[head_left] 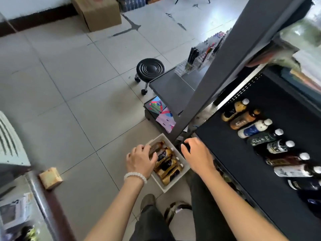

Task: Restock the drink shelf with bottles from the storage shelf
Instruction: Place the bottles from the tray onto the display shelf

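White rectangular plastic bin [184, 168] on the pale tiled floor [69, 94], packed with brown-and-yellow bottles [167, 166] lying side by side; left hand [140, 160], pearly bead bracelet [134, 176] at the wrist, fingers curled over the top bottle in the bin, firmness of that grip hard to tell; right hand [197, 154] spread loosely, holding nothing, at the corner of the black drink shelf [243, 162]; a row of capped, glossy-labelled bottles [255, 128] lying along that shelf; round ribbed black stool [150, 68] beyond.

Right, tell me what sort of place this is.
Most likely a small shop. A dark display shelf carries a row of bottled drinks, a white bin of bottles sits on the tiled floor, and a cardboard carton waits by the wall.
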Demonstrator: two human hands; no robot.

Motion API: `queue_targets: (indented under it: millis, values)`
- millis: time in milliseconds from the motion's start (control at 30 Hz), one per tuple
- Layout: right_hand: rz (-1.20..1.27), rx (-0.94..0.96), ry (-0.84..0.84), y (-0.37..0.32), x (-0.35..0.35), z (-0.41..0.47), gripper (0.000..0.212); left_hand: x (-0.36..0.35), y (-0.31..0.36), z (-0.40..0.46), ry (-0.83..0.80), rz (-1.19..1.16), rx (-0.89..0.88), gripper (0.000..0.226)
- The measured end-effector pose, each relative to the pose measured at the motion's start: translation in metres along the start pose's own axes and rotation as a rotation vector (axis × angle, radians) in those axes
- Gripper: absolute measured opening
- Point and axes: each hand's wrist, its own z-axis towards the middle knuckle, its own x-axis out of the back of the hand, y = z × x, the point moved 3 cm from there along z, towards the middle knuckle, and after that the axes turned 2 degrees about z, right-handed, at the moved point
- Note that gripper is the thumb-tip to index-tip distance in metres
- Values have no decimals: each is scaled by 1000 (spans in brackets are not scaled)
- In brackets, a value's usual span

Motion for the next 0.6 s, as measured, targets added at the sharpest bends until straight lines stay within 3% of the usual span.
queue_targets:
  millis: [167,400,600]
  values:
    - [-70,60,-104,56,-65,48,35,-77,-2,36,20,21,85,41]
    - [-26,156,-158,157,-216,126,35,-263,-5,122,-47,197,85,51]
    - [94,171,-121,217,-296,160,38,-341,-21,168,32,384,78,51]
